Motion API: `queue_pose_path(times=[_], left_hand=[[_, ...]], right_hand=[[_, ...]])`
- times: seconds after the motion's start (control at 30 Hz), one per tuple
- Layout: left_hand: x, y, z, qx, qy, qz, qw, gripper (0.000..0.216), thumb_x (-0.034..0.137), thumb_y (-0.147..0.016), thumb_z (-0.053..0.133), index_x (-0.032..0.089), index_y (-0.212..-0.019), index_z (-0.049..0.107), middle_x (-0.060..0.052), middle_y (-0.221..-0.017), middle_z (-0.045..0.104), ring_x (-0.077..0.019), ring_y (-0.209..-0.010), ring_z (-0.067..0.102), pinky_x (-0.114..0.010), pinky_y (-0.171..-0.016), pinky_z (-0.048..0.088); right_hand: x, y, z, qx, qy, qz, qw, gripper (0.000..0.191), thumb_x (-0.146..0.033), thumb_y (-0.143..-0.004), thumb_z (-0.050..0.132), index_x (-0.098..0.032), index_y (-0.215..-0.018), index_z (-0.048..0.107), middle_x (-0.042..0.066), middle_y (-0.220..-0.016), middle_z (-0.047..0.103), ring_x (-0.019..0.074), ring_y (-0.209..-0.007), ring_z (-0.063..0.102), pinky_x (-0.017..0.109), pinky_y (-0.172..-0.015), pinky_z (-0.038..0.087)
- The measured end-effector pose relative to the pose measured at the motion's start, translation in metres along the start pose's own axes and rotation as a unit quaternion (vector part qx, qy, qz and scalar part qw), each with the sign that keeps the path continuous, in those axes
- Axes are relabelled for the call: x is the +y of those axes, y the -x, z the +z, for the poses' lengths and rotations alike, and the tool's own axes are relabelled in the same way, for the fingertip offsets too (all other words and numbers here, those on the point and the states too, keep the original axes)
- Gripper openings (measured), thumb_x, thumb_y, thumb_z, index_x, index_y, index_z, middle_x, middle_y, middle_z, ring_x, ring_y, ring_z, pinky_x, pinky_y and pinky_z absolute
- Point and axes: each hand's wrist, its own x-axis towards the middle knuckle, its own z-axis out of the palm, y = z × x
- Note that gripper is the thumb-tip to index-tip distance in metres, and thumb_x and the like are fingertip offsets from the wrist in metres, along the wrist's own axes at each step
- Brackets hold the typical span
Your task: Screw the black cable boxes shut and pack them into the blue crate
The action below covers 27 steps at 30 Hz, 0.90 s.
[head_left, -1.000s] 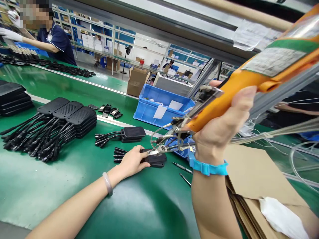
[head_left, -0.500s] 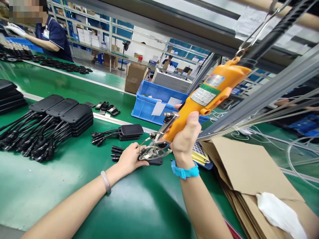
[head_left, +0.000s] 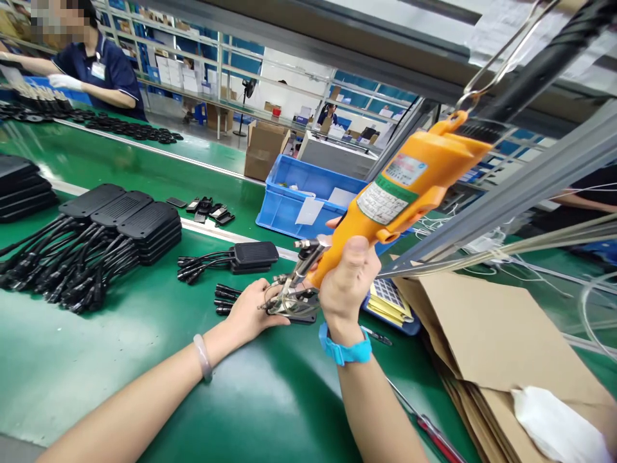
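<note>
My right hand (head_left: 351, 280) is wrapped round an orange electric screwdriver (head_left: 398, 183), which hangs tilted from a metal hook. Its metal feeder head (head_left: 296, 280) points down beside the fingers of my left hand (head_left: 251, 312). That hand is closed over a flat black box (head_left: 307, 317) lying on the green bench and mostly hidden by hand and tool. Short cables with black plugs (head_left: 225, 299) come out on its left. Just behind lies a small stack of similar black boxes (head_left: 254, 253). Whether the bit touches the box is hidden.
Stacks of cabled black boxes (head_left: 149, 225) stand left. Small black parts (head_left: 209, 209) and a blue bin (head_left: 284, 193) lie behind. Right are cardboard sheets (head_left: 501, 321), a yellow-edged pad (head_left: 388, 302) and a red-handled screwdriver (head_left: 436, 440). A co-worker (head_left: 103, 71) sits opposite.
My right hand and the electric screwdriver have moved a little left and down, the feeder head now closer to my left hand. My left hand stays on the box. The co-worker's arms have shifted.
</note>
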Motion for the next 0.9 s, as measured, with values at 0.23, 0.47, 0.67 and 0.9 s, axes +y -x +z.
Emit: queue_pose_path(times=[0.23, 0.47, 0.67, 0.9], left_hand=[[0.002, -0.004, -0.026, 0.034, -0.126, 0.092, 0.987, 0.036, 0.025, -0.092, 0.063, 0.018, -0.125, 0.051, -0.012, -0.115, 0.063, -0.0273, -0.104, 0.061, -0.042, -0.09, 0.051], [0.0, -0.016, -0.054, 0.05, -0.166, 0.025, 0.985, 0.033, 0.034, -0.093, 0.063, 0.019, -0.12, 0.051, -0.007, -0.104, 0.064, -0.0228, -0.092, 0.062, -0.036, -0.082, 0.052], [0.0, -0.012, -0.025, -0.037, -0.334, -0.039, 0.941, 0.059, 0.046, -0.091, 0.064, 0.01, -0.136, 0.049, -0.017, -0.112, 0.058, -0.032, -0.101, 0.06, -0.045, -0.088, 0.05], [0.005, -0.013, -0.039, 0.038, -0.298, 0.06, 0.952, 0.049, 0.039, -0.093, 0.064, 0.014, -0.132, 0.05, -0.014, -0.112, 0.061, -0.0268, -0.098, 0.06, -0.04, -0.085, 0.05]], right_hand=[[-0.033, -0.024, -0.03, 0.048, -0.056, 0.063, 0.995, 0.058, -0.072, -0.083, 0.051, -0.02, -0.103, 0.068, -0.002, -0.062, 0.051, 0.011, -0.043, 0.047, 0.024, -0.037, 0.038], [-0.05, -0.045, -0.058, 0.035, -0.085, 0.047, 0.995, 0.058, -0.074, -0.077, 0.059, -0.02, -0.097, 0.071, -0.001, -0.056, 0.047, 0.0117, -0.04, 0.044, 0.026, -0.036, 0.033], [-0.031, -0.046, -0.051, 0.035, -0.044, 0.047, 0.997, 0.052, -0.06, -0.085, 0.054, -0.016, -0.107, 0.07, 0.0, -0.06, 0.052, 0.0105, -0.04, 0.043, 0.027, -0.039, 0.038], [-0.023, -0.053, -0.063, -0.01, -0.062, 0.052, 0.997, 0.042, -0.052, -0.087, 0.057, -0.017, -0.106, 0.071, 0.0, -0.062, 0.053, 0.012, -0.045, 0.05, 0.029, -0.045, 0.045]])
